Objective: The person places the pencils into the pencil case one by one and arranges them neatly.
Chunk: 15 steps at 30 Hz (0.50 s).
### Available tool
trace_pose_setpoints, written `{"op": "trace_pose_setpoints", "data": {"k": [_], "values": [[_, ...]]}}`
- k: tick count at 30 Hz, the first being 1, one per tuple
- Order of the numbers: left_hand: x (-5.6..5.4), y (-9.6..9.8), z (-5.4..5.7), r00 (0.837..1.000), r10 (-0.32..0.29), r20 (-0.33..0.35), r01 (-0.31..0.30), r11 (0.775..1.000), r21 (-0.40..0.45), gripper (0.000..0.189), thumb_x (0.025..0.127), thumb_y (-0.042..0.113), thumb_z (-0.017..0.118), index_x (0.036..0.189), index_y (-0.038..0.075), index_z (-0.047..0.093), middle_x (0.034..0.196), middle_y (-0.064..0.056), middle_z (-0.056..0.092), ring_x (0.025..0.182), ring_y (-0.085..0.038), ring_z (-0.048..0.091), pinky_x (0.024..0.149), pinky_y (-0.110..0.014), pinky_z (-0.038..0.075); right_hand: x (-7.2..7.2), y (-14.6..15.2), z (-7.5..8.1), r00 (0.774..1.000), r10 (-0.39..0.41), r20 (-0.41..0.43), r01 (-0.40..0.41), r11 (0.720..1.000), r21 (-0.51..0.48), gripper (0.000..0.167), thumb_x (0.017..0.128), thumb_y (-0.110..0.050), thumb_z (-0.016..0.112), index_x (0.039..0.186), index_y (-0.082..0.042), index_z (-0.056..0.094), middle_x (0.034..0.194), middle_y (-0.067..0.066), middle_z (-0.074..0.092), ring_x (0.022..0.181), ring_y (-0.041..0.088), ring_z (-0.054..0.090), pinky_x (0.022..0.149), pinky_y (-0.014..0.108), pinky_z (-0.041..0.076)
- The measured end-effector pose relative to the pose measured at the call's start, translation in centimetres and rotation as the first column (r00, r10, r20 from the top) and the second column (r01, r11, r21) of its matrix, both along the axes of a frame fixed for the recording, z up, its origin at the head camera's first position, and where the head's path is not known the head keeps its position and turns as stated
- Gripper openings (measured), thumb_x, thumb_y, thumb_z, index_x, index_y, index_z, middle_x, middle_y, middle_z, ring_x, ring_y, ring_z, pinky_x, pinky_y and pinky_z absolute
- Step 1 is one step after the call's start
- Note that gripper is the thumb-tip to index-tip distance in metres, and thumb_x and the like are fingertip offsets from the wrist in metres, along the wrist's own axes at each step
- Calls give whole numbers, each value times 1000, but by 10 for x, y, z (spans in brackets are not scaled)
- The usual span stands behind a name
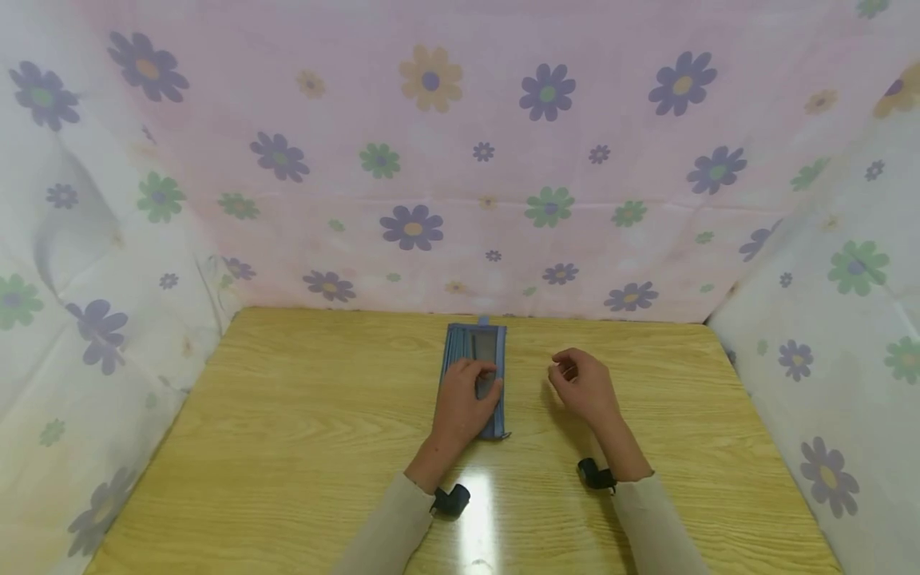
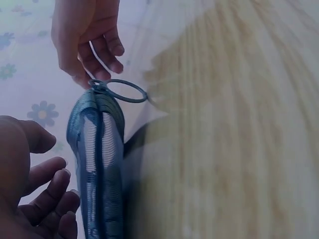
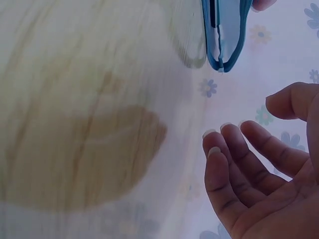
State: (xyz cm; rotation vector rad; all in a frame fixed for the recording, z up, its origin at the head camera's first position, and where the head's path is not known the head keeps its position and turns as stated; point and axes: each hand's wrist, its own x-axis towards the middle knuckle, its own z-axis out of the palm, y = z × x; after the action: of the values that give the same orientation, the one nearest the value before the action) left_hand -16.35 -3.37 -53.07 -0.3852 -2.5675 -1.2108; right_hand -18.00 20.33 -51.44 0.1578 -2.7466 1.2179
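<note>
A blue zipped pencil case (image 1: 489,343) with a see-through panel lies lengthwise on the wooden table, and its ribbed side shows in the left wrist view. A ring (image 2: 124,91) hangs at one end of the case. Over the case is my left hand (image 1: 463,399), fingers loosely bent; whether its fingertips touch the case I cannot tell. My right hand (image 1: 585,387) hovers to the right of the case, apart from it. In the right wrist view its fingers (image 3: 239,159) curve loosely around nothing, and one end of the pencil case (image 3: 232,50) shows above them.
The wood-grain table (image 1: 302,415) ends at a flowered cloth backdrop (image 1: 489,176) behind. Similar cloth (image 1: 826,319) stands on both sides. A black wrist camera (image 1: 451,501) is on the left wrist, and another wrist camera (image 1: 595,473) on the right.
</note>
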Motion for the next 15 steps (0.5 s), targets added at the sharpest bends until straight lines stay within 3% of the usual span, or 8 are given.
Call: {"op": "trace_pose_setpoints", "data": {"k": [7, 15], "values": [[1, -9, 9, 999, -36, 8, 36, 999, 30, 26, 102, 24, 72, 121, 8, 77, 109, -5, 68, 99, -22, 63, 84, -43, 55, 1, 4, 3, 998, 11, -61, -10, 1000, 12, 31, 102, -16, 68, 126, 4, 70, 107, 18, 71, 93, 33, 71, 80, 51, 60], [-8, -39, 20, 999, -39, -26, 40, 999, 28, 28, 103, 24, 70, 125, 7, 75, 118, -8, 70, 114, -30, 65, 100, -51, 53, 3, 12, 7, 995, -7, -95, 13, 998, 57, 34, 102, -17, 68, 129, 4, 69, 113, 21, 70, 97, 37, 69, 83, 55, 59]]}}
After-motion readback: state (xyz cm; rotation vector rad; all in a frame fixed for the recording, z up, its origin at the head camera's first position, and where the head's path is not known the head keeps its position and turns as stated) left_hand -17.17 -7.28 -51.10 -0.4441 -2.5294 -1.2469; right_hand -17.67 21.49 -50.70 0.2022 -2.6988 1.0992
